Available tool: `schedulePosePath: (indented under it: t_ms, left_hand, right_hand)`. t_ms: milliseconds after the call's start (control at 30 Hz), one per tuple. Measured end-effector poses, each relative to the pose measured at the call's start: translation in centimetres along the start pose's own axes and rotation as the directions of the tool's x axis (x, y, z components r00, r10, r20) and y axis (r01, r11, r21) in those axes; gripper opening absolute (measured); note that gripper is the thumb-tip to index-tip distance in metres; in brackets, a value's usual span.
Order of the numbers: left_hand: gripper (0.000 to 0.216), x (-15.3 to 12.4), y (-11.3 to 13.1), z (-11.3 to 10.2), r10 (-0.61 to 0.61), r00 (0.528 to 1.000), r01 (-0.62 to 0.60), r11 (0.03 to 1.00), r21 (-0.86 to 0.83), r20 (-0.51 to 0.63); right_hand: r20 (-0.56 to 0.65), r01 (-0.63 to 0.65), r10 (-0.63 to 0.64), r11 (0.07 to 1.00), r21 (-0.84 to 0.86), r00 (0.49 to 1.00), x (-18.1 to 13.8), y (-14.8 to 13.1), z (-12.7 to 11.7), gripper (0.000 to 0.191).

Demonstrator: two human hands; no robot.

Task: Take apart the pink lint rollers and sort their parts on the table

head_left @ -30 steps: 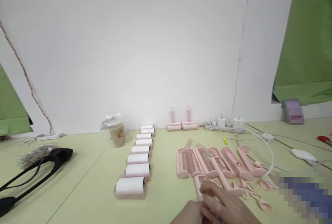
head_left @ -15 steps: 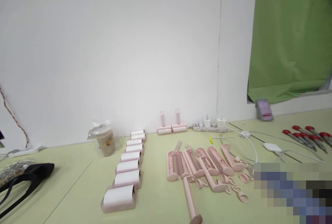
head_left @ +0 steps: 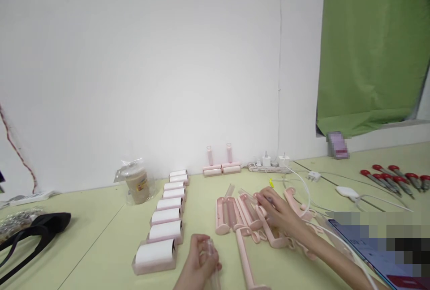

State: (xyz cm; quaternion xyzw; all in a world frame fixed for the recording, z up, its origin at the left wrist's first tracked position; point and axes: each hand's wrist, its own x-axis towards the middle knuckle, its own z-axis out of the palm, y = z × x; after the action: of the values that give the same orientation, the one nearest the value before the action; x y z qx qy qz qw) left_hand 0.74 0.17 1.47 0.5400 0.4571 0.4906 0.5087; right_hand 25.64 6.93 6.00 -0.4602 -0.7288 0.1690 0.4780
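Observation:
My left hand (head_left: 201, 261) is closed around a clear plastic piece (head_left: 215, 279) low in the middle, its lower end cut off by the frame. Over the pile of pink parts lies my right hand (head_left: 280, 214), fingers curled down; whatever they grip is hidden. Beside its fingertips are a pink trough-shaped shell (head_left: 249, 211) and a clear strip. Further left lie more pink shells (head_left: 222, 218) with clear covers. Between the hands, a pink L-shaped roller handle (head_left: 244, 254) rests on the table. Small pink loops (head_left: 258, 236) lie around it.
White sticky rolls in pink cases (head_left: 155, 254) form a row on the left. Two pink lint rollers (head_left: 229, 155) stand against the wall. Around them are a bagged cup (head_left: 137, 187), a power strip (head_left: 257, 169), white cables, red-handled tools (head_left: 399, 182) and a phone (head_left: 363, 249).
Both hands have come into view, the left with a clear piece, the right over the pink parts. Before, only a fingertip showed at the pink handle's lower end.

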Motion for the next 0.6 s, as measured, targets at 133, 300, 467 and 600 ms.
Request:
schedulePosePath:
  t_ms: [133,300,467,600]
  left_hand:
    - [0.03,2.0,-0.2,2.4,0.061,0.996,-0.084,0.893,0.442,0.065]
    - [0.054,2.4,-2.3,3.3,0.224,0.965,-0.256,0.722,0.643,0.134]
    - [0.076,2.7,-4.2,2.0,0.161,0.924,-0.362,0.664,0.654,0.347]
    - [0.07,2.8,-4.0,1.5,0.062,0.845,-0.426,0.679,0.598,0.531]
  right_hand:
    - [-0.035,-0.028,0.03,0.998,0.051,0.999,3.0,0.4,1.7,0.034]
    - [-0.074,-0.095,0.105,0.988,0.12,0.992,6.0,2.0,2.5,0.045]
    - [-0.091,-0.128,0.144,0.978,0.163,0.985,7.1,2.8,3.1,0.052]
    - [-0.058,-0.14,0.147,0.984,0.106,0.987,6.6,2.6,3.1,0.049]
